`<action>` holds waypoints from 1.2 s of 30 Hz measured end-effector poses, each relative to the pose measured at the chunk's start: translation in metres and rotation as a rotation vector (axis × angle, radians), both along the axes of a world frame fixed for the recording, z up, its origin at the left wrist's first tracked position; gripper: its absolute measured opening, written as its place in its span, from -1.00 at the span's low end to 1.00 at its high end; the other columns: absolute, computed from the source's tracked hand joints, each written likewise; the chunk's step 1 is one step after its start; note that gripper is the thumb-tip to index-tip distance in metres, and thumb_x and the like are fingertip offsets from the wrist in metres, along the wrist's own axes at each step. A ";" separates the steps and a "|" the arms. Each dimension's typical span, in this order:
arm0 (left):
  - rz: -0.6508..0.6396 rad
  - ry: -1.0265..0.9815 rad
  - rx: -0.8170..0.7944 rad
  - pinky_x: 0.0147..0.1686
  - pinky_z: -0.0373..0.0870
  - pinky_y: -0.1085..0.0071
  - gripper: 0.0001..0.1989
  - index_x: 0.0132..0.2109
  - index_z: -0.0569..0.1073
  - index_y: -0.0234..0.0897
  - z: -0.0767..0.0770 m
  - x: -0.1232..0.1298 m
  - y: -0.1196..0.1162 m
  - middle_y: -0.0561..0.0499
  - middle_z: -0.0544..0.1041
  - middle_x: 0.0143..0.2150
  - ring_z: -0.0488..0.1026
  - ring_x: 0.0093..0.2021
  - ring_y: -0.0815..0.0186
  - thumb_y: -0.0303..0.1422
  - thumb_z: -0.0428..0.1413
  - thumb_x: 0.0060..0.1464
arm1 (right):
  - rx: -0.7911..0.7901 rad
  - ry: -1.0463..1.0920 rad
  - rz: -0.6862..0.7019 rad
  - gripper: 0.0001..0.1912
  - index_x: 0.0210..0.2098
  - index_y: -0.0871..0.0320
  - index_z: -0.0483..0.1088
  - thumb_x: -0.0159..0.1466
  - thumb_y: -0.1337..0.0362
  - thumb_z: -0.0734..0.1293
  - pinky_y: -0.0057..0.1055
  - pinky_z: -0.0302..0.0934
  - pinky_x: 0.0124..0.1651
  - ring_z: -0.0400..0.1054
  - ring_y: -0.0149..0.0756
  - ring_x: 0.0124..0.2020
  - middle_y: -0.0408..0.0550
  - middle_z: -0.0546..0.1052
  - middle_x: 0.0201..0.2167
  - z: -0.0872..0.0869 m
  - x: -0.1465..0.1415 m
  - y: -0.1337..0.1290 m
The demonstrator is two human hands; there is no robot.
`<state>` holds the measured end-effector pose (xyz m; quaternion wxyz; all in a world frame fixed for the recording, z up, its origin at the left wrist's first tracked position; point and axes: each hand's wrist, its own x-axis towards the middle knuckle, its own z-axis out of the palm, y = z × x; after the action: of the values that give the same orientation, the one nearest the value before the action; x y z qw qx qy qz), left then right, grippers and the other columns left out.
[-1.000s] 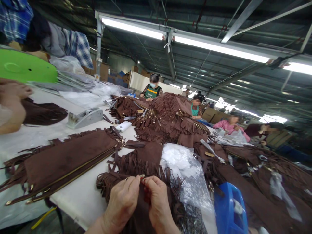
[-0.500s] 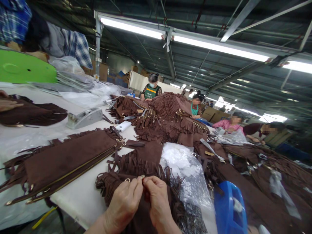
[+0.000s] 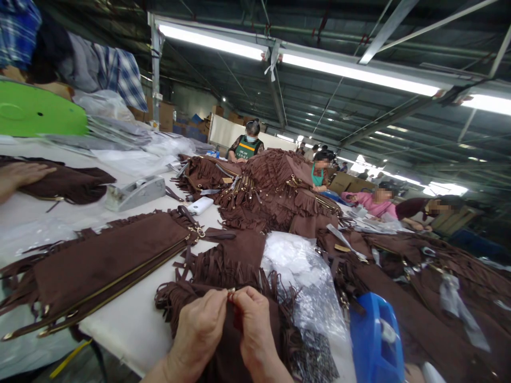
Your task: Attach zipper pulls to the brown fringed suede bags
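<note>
My left hand (image 3: 202, 327) and my right hand (image 3: 253, 319) meet at their fingertips in a pinch. Between them shows a small shiny metal fitting (image 3: 231, 291); its exact kind is too small to make out. Right under both hands lies a brown fringed bag (image 3: 221, 361), partly covered by my wrists. Its fringe spreads out past my left knuckles and to the right of my right hand. Just beyond my fingers is another brown fringed piece (image 3: 243, 247).
A fringed bag with gold zips (image 3: 115, 255) lies left. Nearby are a tape dispenser (image 3: 138, 192) and a white device (image 3: 200, 206). Clear plastic bags (image 3: 299, 271) and a blue dispenser (image 3: 375, 335) are right. A bag heap (image 3: 275, 181) stands ahead. A co-worker's hand (image 3: 24, 175) touches a bag.
My hands have shifted slightly left with the view, still pinched together at the small fitting. At far left, the co-worker's hand reaches farther over its bag.
</note>
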<state>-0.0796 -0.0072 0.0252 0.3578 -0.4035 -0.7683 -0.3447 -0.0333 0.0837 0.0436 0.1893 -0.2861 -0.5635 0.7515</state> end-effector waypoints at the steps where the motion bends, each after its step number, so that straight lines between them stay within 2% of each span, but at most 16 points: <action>1: -0.002 -0.034 0.009 -0.54 0.35 0.55 -0.69 -0.40 0.40 -0.30 -0.001 0.000 0.000 0.05 0.46 -0.57 0.43 -0.60 0.40 -0.48 -0.18 0.19 | -0.001 0.003 0.001 -0.85 -0.70 0.16 0.20 -0.14 0.26 0.28 -0.52 -0.25 -0.62 -0.13 -0.55 -0.67 -0.33 0.11 -0.76 0.000 0.000 0.000; 3: -0.008 -0.142 0.022 -0.51 0.35 0.58 -0.70 -0.42 0.42 -0.28 -0.003 0.000 -0.001 0.05 0.49 -0.55 0.44 -0.58 0.41 -0.45 -0.16 0.17 | -0.001 0.012 0.001 -0.86 -0.70 0.16 0.20 -0.14 0.26 0.27 -0.52 -0.25 -0.62 -0.13 -0.55 -0.67 -0.33 0.11 -0.76 -0.001 -0.001 0.000; 5: -0.010 -0.331 0.006 -0.49 0.34 0.58 -0.72 -0.43 0.43 -0.24 -0.002 -0.001 -0.002 0.06 0.51 -0.53 0.46 -0.55 0.41 -0.43 -0.12 0.12 | 0.003 0.027 0.006 -0.87 -0.69 0.16 0.21 -0.13 0.25 0.26 -0.52 -0.25 -0.61 -0.12 -0.55 -0.67 -0.33 0.11 -0.76 -0.003 -0.001 0.000; 10: -0.042 -0.821 -0.092 -0.48 0.30 0.52 -0.77 -0.46 0.45 -0.21 0.014 -0.003 -0.003 0.08 0.51 -0.54 0.45 -0.51 0.35 -0.38 -0.08 0.02 | 0.035 0.077 0.041 -0.86 -0.68 0.17 0.24 -0.13 0.25 0.28 -0.52 -0.23 -0.60 -0.12 -0.55 -0.67 -0.34 0.11 -0.77 -0.009 -0.002 0.005; 15: -0.115 -0.997 -0.113 -0.41 0.30 0.44 -0.77 -0.48 0.43 -0.24 0.026 -0.006 -0.003 0.04 0.51 -0.51 0.45 -0.44 0.28 -0.36 -0.10 -0.05 | 0.007 0.101 0.108 -0.87 -0.66 0.17 0.26 -0.12 0.25 0.30 -0.52 -0.24 -0.61 -0.13 -0.55 -0.68 -0.34 0.11 -0.78 -0.014 -0.001 0.009; 18: -0.082 -0.975 -0.111 -0.41 0.30 0.46 -0.77 -0.46 0.44 -0.24 0.025 -0.006 -0.004 0.04 0.52 -0.50 0.46 -0.43 0.29 -0.36 -0.10 -0.02 | -0.001 0.097 0.126 -0.85 -0.63 0.18 0.29 -0.08 0.22 0.31 -0.53 -0.23 -0.61 -0.12 -0.55 -0.69 -0.34 0.12 -0.77 -0.015 0.000 0.009; 24: 0.017 -0.803 -0.122 -0.48 0.27 0.51 -0.76 -0.41 0.44 -0.23 0.013 -0.002 -0.004 0.04 0.54 -0.48 0.46 -0.48 0.35 -0.39 -0.12 0.05 | 0.034 0.097 0.121 -0.81 -0.52 0.24 0.37 -0.03 0.21 0.30 -0.56 -0.17 -0.60 -0.03 -0.56 -0.67 -0.27 0.25 -0.71 -0.007 0.006 0.007; 29: 0.017 -0.446 -0.060 -0.50 0.32 0.53 -0.70 -0.45 0.42 -0.24 0.004 0.001 -0.003 0.05 0.51 -0.53 0.46 -0.54 0.37 -0.39 -0.16 0.13 | 0.104 0.057 0.064 -0.72 -0.56 0.24 0.36 -0.01 0.11 0.37 -0.55 -0.13 -0.60 0.02 -0.55 -0.66 -0.26 0.28 -0.68 -0.005 0.004 0.003; 33: 0.047 -0.254 -0.032 -0.53 0.33 0.54 -0.67 -0.45 0.41 -0.25 0.001 0.002 -0.002 0.05 0.50 -0.55 0.46 -0.58 0.38 -0.40 -0.18 0.16 | -0.005 0.085 0.044 -0.73 -0.63 0.24 0.33 -0.06 0.16 0.40 -0.56 -0.14 -0.59 0.02 -0.56 -0.66 -0.25 0.28 -0.71 -0.005 0.003 -0.001; 36: 0.023 -0.320 -0.007 -0.52 0.34 0.54 -0.69 -0.46 0.41 -0.24 0.001 0.001 -0.003 0.05 0.51 -0.54 0.47 -0.56 0.38 -0.41 -0.16 0.13 | -0.103 0.097 0.041 -0.77 -0.64 0.23 0.32 -0.10 0.20 0.40 -0.58 -0.17 -0.60 0.01 -0.57 -0.66 -0.27 0.25 -0.73 -0.005 0.003 -0.002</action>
<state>-0.0782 -0.0098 0.0265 0.2332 -0.3361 -0.8213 -0.3977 -0.0299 0.0814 0.0382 0.1861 -0.2473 -0.5200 0.7961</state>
